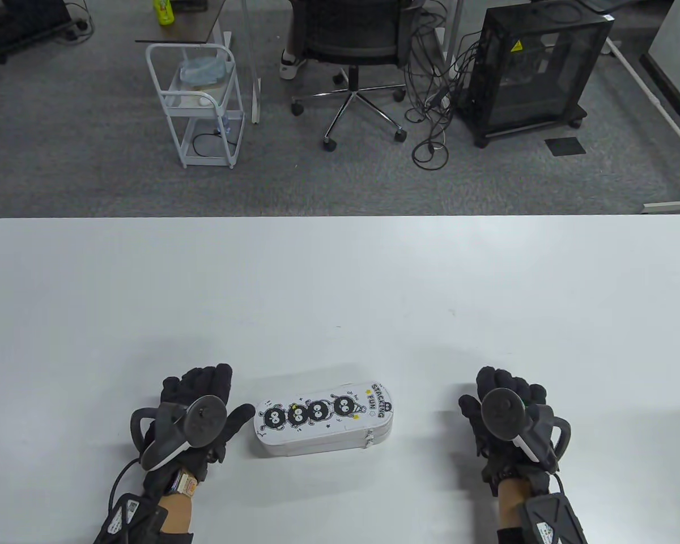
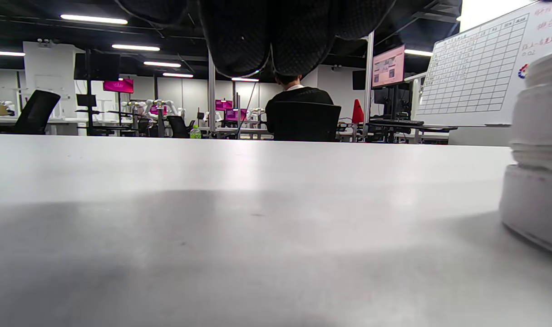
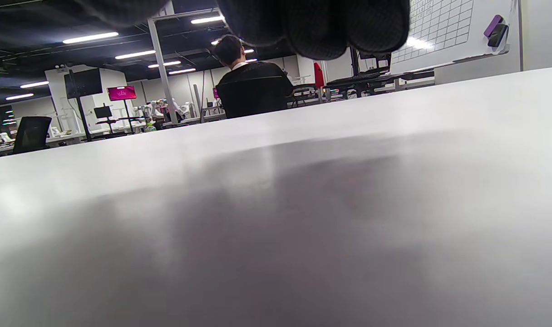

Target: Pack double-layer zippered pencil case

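Observation:
A white zippered pencil case (image 1: 324,420) with black cartoon figures and "STACKING FUN" print lies closed on the white table (image 1: 340,283) near the front edge, between my hands. My left hand (image 1: 201,405) rests on the table just left of the case, its thumb reaching close to the case's left end, holding nothing. The case's end shows at the right edge of the left wrist view (image 2: 537,154). My right hand (image 1: 501,399) rests on the table well to the right of the case, empty. Gloved fingers (image 3: 321,22) hang in at the top of the right wrist view.
The white table stretches away bare in front of both hands. Beyond its far edge stand an office chair (image 1: 354,51), a white trolley (image 1: 198,102) and a black cabinet (image 1: 535,68) on the floor.

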`<state>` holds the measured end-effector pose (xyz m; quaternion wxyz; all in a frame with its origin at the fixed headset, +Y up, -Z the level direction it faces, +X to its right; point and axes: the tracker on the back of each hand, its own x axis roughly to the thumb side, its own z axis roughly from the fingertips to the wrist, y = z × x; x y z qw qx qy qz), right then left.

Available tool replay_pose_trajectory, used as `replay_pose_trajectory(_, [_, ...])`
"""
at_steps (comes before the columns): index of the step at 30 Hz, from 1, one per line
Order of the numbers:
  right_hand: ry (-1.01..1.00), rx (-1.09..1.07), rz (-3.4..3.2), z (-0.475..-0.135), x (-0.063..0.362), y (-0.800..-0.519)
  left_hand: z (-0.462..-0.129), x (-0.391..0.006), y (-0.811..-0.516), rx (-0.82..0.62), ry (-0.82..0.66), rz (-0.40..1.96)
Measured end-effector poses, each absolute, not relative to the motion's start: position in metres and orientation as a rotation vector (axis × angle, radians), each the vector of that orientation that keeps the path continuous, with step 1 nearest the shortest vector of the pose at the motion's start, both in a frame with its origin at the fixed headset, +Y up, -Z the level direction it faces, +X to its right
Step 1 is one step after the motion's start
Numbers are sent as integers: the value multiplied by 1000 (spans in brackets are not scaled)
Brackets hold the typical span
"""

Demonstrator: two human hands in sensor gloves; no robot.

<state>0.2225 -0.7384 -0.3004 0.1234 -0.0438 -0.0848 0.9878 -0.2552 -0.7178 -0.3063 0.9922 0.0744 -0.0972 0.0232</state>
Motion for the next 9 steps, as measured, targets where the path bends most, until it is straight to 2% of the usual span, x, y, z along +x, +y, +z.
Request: replay_pose_trajectory(9, [-226,-105,2877,-299,218,-739,-305,-249,-718,150,-229,34])
